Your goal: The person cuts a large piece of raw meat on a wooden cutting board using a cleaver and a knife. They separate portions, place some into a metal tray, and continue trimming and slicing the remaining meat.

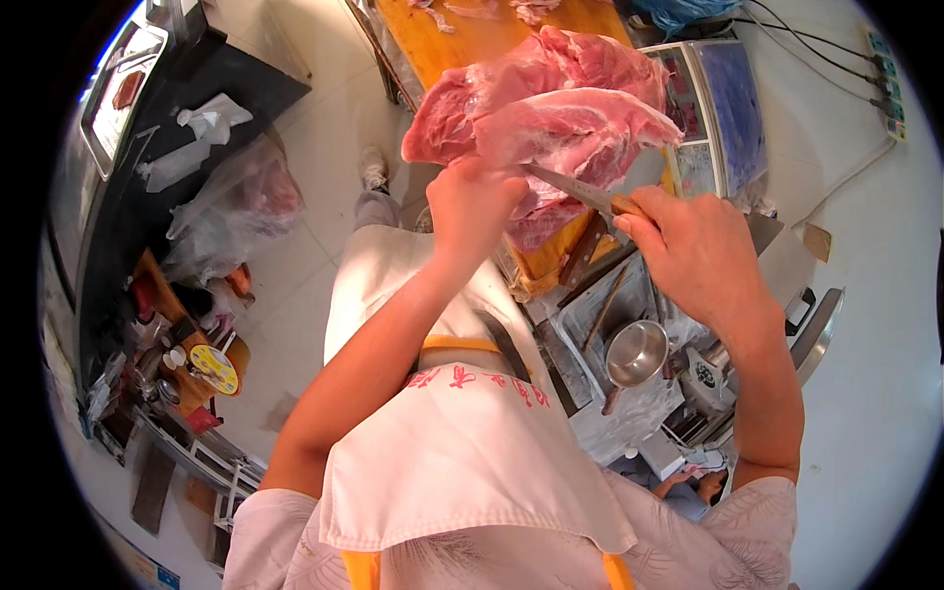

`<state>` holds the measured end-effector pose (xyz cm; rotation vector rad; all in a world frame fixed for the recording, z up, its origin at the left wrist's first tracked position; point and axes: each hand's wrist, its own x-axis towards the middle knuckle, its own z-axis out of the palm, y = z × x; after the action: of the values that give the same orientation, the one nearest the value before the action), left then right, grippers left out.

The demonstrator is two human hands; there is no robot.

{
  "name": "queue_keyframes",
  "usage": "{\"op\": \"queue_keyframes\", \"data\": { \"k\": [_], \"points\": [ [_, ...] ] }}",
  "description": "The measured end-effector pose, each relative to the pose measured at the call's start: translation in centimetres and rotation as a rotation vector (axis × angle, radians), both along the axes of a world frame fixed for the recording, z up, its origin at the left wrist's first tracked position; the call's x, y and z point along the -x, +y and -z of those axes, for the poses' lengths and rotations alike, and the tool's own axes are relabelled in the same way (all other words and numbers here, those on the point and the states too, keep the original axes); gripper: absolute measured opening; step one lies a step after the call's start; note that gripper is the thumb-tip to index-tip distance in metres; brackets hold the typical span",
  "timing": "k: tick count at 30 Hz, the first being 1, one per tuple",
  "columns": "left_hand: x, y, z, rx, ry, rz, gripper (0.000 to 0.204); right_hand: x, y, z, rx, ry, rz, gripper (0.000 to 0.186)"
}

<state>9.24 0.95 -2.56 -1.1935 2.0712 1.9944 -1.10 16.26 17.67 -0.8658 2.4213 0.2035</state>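
A large slab of raw pink meat (558, 79) lies on a yellow cutting board (418, 34) at the top of the view. My right hand (688, 246) is shut on the wooden handle of a knife (575, 188), its blade angled up-left against the meat's lower part. My left hand (477, 206), slightly blurred, is curled at the meat's lower left edge near the blade tip, its fingers closed on the meat.
A scale-like appliance (728, 118) stands right of the board. Below are a metal tray (580, 305) and pot (636, 349). A black counter (236, 69) and bagged meat (236, 206) are at left. Another person (693, 497) shows at lower right; cables hang at upper right.
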Motion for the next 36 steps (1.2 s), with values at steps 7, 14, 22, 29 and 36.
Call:
{"op": "queue_keyframes", "data": {
  "k": [7,14,22,29,36],
  "points": [
    [0.0,-1.5,-0.4,-0.196,-0.119,0.017,0.020,-1.2,0.9,0.0,0.042,0.003,0.053,0.028],
    [-1.4,-1.8,0.1,-0.290,-0.080,0.031,0.017,-3.0,0.4,-0.5,0.008,0.083,-0.013,0.025],
    [-1.8,0.0,-0.2,-0.282,0.014,-0.093,0.014,-0.1,-3.5,-0.8,0.059,0.164,-0.363,0.018],
    [-2.2,0.5,0.0,-0.305,0.071,-0.201,0.014,0.9,-6.6,-3.8,0.033,0.242,-0.569,0.012],
    [-2.2,0.4,-1.4,-0.268,0.106,-0.197,0.015,1.2,-7.9,-1.6,0.002,0.198,-0.610,0.008]
  ]
}}
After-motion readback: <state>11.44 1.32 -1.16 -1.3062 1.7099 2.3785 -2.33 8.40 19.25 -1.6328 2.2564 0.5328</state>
